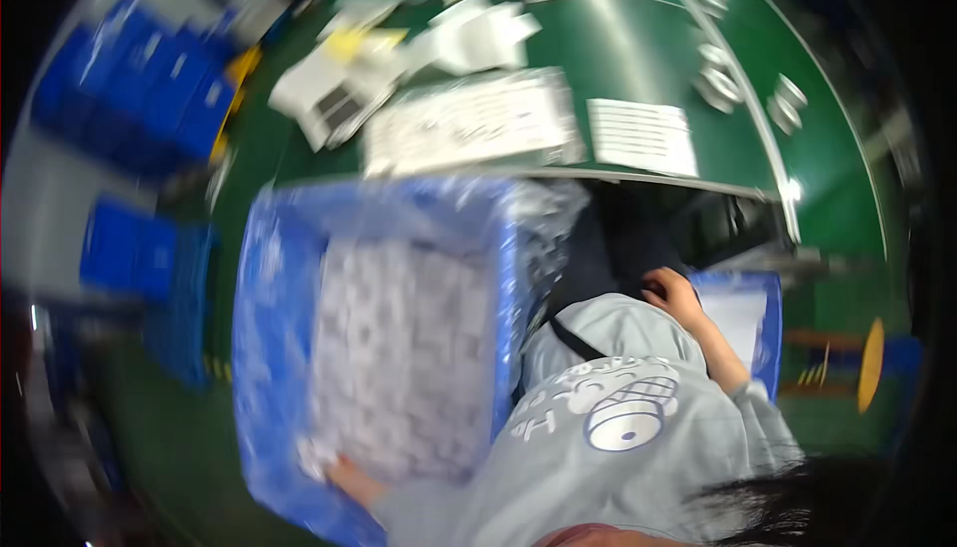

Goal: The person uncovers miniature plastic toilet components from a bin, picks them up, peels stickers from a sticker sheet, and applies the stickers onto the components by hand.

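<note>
Inside blue bin (261, 368), near end | white piece (313, 455), apparently pinched by left hand (353, 479) | right hand (678, 296) by dark trousers (623, 238), grip unclear | likely placing or lifting; next calls for steady pinch

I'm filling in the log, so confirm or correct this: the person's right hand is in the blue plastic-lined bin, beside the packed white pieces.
Not quite: the head view shows the left hand in the blue plastic-lined bin, beside the packed white pieces; the right hand is outside it, by the dark trousers.
</note>
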Demonstrator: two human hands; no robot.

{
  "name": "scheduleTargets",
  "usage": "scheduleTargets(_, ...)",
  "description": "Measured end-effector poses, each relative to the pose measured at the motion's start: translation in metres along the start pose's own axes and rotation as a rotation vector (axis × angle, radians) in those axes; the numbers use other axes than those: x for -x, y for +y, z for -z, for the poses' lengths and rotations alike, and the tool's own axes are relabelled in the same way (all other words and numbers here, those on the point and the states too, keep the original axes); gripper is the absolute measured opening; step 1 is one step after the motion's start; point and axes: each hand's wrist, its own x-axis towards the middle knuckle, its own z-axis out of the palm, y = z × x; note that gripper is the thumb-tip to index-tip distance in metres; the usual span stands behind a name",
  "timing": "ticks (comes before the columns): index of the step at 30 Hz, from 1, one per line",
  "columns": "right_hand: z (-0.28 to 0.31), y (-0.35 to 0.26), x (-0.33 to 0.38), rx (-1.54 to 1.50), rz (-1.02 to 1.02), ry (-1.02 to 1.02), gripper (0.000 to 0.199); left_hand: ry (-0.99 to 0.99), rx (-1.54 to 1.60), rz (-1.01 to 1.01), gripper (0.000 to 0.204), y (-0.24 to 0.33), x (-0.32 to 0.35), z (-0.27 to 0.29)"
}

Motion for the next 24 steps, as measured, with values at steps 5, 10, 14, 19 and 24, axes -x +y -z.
scheduleTargets(5,0.018,0.006,0.013,-0.146,0.027,0.168,0.018,0.117,-0.092,-0.091,0.040,0.024,0.003,-0.018)
scheduleTargets(10,0.097,-0.012,-0.016,-0.313,0.141,0.596,0.013,0.177,0.129,-0.237,0.043,0.077,0.050,-0.035)
scheduleTargets(14,0.182,0.022,-0.073,-0.235,0.140,0.945,0.029,-0.110,0.349,-0.512,0.047,0.158,0.156,-0.082)
scheduleTargets(19,0.256,0.127,-0.137,0.099,-0.288,1.319,0.045,-0.693,0.187,-0.950,0.041,0.229,0.352,-0.172)
scheduleTargets(24,0.282,0.181,-0.145,0.113,-0.705,1.253,0.055,-1.202,-0.060,-1.173,0.037,0.224,0.523,-0.240)
